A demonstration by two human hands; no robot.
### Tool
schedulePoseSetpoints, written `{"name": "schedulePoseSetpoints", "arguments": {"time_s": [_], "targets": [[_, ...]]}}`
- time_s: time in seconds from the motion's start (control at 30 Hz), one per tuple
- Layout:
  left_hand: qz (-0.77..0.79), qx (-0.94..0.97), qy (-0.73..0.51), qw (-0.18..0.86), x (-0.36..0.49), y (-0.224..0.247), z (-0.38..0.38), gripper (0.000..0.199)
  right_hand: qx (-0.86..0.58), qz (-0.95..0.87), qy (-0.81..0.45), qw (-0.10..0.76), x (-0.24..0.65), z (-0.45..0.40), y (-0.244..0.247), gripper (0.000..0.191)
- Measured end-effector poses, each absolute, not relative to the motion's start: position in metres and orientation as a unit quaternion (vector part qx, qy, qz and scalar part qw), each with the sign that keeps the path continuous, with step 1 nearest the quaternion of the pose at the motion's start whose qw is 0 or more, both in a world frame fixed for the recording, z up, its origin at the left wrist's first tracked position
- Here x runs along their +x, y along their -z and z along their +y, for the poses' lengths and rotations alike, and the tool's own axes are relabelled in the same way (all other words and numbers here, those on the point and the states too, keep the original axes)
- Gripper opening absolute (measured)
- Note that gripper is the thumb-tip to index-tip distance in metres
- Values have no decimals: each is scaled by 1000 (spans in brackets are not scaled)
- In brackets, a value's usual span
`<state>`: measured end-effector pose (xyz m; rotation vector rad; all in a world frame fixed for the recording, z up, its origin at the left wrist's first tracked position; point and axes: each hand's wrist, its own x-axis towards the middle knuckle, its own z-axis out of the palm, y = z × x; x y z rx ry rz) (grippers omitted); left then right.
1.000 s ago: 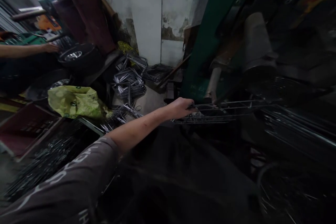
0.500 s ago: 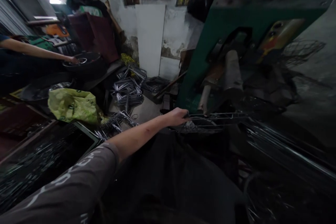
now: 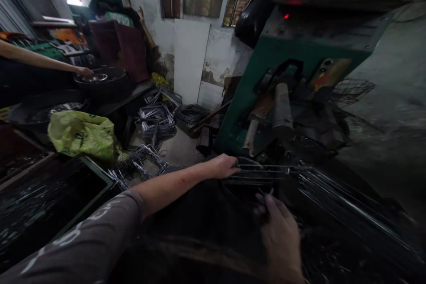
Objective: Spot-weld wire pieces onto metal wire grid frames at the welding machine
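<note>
Darkness swallows the right end of the wire frame below the green machine, and blur hides the exact shape of the small metal piece in the right hand. The frame's long axis runs left to right, nearly level. The left hand has its fingers clenched on the frame's left end, the rest stretching beyond them; the right fingers, just below the frame, pinch the piece.
</note>
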<state>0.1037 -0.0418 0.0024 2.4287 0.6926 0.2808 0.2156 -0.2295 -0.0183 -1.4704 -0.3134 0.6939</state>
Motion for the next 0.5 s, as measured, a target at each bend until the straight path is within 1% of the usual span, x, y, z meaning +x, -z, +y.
{"name": "schedulePoseSetpoints", "arguments": {"time_s": [0.1,0.17,0.37,0.5], "targets": [[255,917,-86,293,104,-6,-49,25,-618,-81,-331,708,204,-174,19,35],[251,921,-86,285,103,-8,-51,24,-600,-45,-328,728,198,-152,19,35],[245,916,-102,300,104,-9,-50,23,-573,-75,-300,759,197,-139,31,27],[255,913,-95,304,106,-11,-48,25,-556,-105,-295,770,202,-136,40,28]]}}
